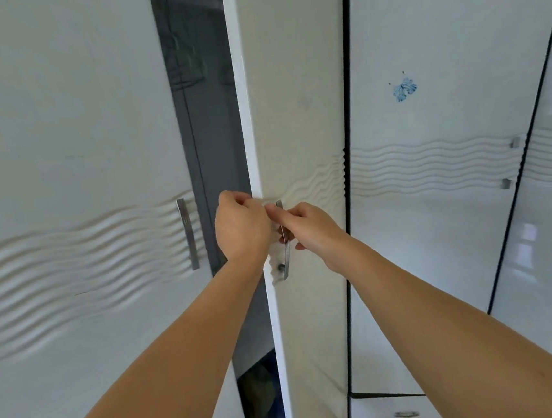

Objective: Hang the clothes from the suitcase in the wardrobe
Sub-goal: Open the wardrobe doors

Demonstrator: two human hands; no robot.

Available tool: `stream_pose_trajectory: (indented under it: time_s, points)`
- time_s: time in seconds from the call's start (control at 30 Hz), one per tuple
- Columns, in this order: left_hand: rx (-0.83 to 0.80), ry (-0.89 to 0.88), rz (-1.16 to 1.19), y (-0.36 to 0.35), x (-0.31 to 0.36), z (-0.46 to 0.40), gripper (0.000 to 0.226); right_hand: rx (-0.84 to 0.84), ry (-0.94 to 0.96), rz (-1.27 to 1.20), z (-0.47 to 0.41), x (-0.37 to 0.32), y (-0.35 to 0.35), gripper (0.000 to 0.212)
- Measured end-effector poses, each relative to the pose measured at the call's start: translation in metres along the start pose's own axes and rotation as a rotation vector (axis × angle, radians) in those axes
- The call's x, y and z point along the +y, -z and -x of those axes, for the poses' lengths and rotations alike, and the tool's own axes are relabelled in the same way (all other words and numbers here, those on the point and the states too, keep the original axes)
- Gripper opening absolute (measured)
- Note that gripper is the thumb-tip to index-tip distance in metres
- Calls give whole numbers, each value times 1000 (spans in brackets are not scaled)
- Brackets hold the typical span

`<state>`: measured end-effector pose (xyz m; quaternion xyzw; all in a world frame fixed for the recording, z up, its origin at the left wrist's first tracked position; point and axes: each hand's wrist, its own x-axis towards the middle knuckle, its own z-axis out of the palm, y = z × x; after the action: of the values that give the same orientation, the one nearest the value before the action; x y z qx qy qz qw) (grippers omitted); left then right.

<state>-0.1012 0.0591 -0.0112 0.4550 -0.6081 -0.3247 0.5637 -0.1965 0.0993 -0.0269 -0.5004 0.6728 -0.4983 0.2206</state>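
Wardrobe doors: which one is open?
The middle door, whose handle the right hand grips and whose edge the left hand holds. The left door and butterfly door are shut.

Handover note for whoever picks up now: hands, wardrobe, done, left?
Left hand: fingers curled round the edge of the part-open white wardrobe door.
Right hand: grips that door's vertical metal bar handle.
Dark wardrobe interior shows through the gap; hangers faintly visible up top.
Suitcase and clothes not in view.
Done: door started.
Left: likely finish opening, then hang everything.
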Motion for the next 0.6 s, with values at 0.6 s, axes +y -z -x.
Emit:
stream_pose_trajectory:
  time_s: [0.6]
  points:
    - [-636,-165,-120,-156,60,151,41,542,-12,481,80,94,254,48]
